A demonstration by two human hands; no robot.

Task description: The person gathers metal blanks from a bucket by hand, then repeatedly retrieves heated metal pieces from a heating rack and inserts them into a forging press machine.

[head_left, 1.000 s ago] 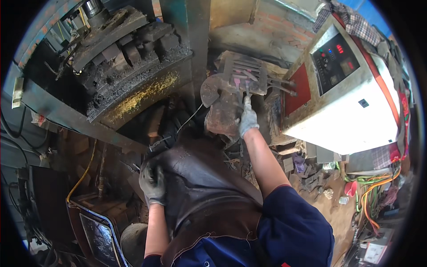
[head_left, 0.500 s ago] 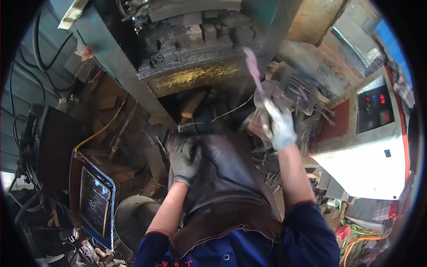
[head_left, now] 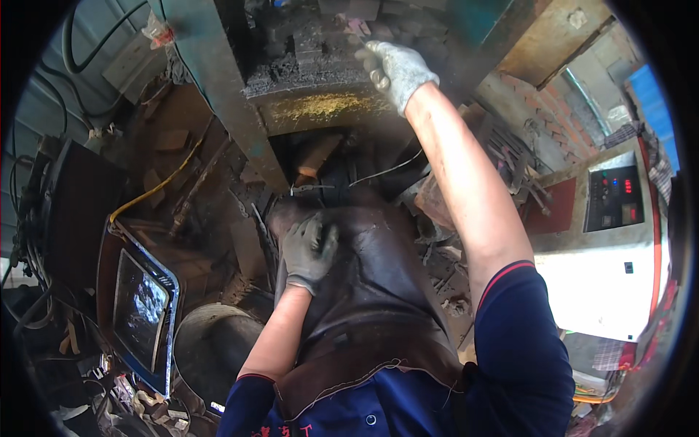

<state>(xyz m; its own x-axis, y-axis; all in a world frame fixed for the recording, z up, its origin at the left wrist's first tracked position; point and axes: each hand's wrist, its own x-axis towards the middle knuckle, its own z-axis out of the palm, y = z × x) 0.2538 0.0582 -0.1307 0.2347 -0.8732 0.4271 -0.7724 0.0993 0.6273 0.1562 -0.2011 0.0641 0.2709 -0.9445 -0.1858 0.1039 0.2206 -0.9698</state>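
My right hand (head_left: pixel 399 71), in a pale work glove, reaches far forward over the front of a large steel machine frame. Its fingers are closed, and the grip itself is partly hidden by the glove. Just beyond the fingertips shows the pinkish, hot-looking end of a metal bar (head_left: pixel 357 28), near dark blocks inside the machine. My left hand (head_left: pixel 309 253), in a grey-green glove, rests on the dark leather apron (head_left: pixel 371 269) over my knee. Its fingers are bent loosely and apart, holding nothing.
Yellowish scale lies on the machine's front ledge (head_left: pixel 320 108). To the right stand a pile of metal pieces (head_left: pixel 502 149) and a control cabinet (head_left: pixel 582 284) with a lit display. A framed glass panel (head_left: pixel 142 313) and a round bin (head_left: pixel 215 349) are at the left.
My right hand has moved forward and left, from beside the metal pile to the machine, carrying the bar. My left hand stays on the apron. The view has shifted slightly.
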